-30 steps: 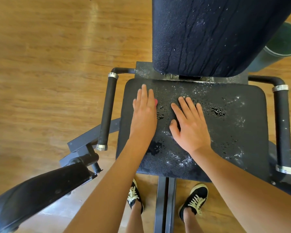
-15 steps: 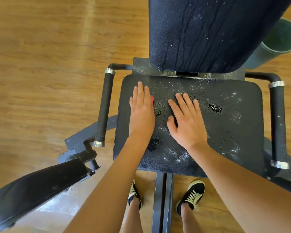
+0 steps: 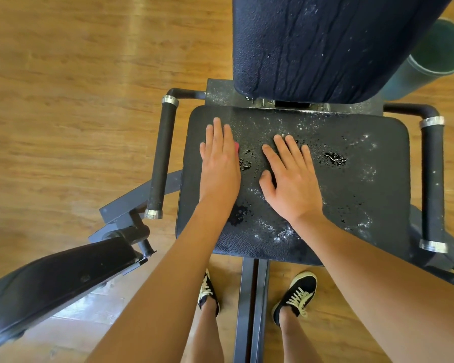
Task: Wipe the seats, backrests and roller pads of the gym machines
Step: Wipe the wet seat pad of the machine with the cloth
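Unmoved, left hand (image 3: 219, 166) and right hand (image 3: 291, 179) press seat (image 3: 364, 195), right half uncovered.

Nothing legible is showing anywhere: no text, label, brand, number or sign. A few pale, scratch-like marks (image 3: 257, 101) are sitting on the metal plate (image 3: 220, 95) along the back edge of the seat (image 3: 351, 192), just under the backrest (image 3: 325, 48). They are too small and blurred to read as letters or digits.
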`<state>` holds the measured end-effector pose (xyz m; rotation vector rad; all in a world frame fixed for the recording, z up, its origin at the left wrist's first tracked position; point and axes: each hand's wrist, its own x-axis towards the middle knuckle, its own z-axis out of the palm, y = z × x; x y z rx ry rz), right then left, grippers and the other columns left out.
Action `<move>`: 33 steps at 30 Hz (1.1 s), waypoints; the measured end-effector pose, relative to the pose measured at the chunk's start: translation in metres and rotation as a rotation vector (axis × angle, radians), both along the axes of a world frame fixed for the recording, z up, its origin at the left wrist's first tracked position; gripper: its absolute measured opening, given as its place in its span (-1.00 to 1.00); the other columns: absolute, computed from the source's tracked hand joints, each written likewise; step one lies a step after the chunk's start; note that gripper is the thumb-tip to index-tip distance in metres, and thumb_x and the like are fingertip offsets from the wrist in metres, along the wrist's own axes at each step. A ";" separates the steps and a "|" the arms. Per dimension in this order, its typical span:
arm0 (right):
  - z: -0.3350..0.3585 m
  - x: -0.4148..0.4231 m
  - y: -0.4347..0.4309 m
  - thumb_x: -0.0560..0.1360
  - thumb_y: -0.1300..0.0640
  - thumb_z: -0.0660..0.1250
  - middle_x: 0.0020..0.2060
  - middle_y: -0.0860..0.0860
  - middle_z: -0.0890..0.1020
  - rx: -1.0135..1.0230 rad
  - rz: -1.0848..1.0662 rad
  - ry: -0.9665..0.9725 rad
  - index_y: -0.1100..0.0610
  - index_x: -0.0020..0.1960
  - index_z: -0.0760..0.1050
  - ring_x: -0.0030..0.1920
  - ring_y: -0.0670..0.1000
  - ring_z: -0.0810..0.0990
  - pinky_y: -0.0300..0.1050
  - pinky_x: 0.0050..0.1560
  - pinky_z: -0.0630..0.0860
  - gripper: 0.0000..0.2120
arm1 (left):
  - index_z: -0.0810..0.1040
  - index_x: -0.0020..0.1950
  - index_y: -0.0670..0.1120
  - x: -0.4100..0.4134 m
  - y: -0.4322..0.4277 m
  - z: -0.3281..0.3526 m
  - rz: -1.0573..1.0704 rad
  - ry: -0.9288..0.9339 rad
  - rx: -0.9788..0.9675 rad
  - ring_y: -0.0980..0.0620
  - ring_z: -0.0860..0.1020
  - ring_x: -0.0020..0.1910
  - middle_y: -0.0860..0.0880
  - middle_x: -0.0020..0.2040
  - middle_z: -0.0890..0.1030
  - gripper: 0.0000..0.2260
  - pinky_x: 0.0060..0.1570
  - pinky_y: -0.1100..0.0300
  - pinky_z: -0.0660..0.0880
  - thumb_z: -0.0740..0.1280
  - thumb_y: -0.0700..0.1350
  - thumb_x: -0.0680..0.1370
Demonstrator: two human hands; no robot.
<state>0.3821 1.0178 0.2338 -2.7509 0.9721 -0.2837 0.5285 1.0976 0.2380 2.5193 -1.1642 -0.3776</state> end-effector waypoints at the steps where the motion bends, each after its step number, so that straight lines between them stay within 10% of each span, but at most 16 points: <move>1: 0.000 0.000 0.000 0.64 0.05 0.11 0.56 0.17 0.32 0.000 0.000 0.000 0.16 0.52 0.39 0.61 0.18 0.17 0.27 0.58 0.10 -0.51 | 0.10 0.64 -0.27 -0.003 0.004 0.000 0.002 -0.005 -0.001 -0.21 0.03 0.65 -0.25 0.67 0.03 -0.53 0.57 -0.18 0.17 0.12 -0.20 0.74; 8: 0.000 -0.001 0.000 0.64 0.08 0.16 0.54 0.18 0.35 0.000 0.001 -0.028 0.16 0.51 0.40 0.60 0.20 0.20 0.28 0.58 0.11 -0.54 | 0.18 0.59 -0.32 -0.063 0.088 -0.004 -0.061 -0.043 -0.007 -0.27 0.17 0.61 -0.31 0.62 0.17 -0.43 0.51 -0.18 0.24 0.32 -0.32 0.62; 33: 0.002 0.000 0.001 0.64 0.07 0.13 0.54 0.18 0.36 -0.007 0.001 -0.032 0.16 0.51 0.40 0.59 0.21 0.22 0.28 0.57 0.12 -0.54 | 0.21 0.59 -0.30 -0.051 0.073 0.001 -0.025 0.047 -0.011 -0.27 0.11 0.62 -0.29 0.64 0.12 -0.57 0.50 -0.24 0.27 0.11 -0.19 0.73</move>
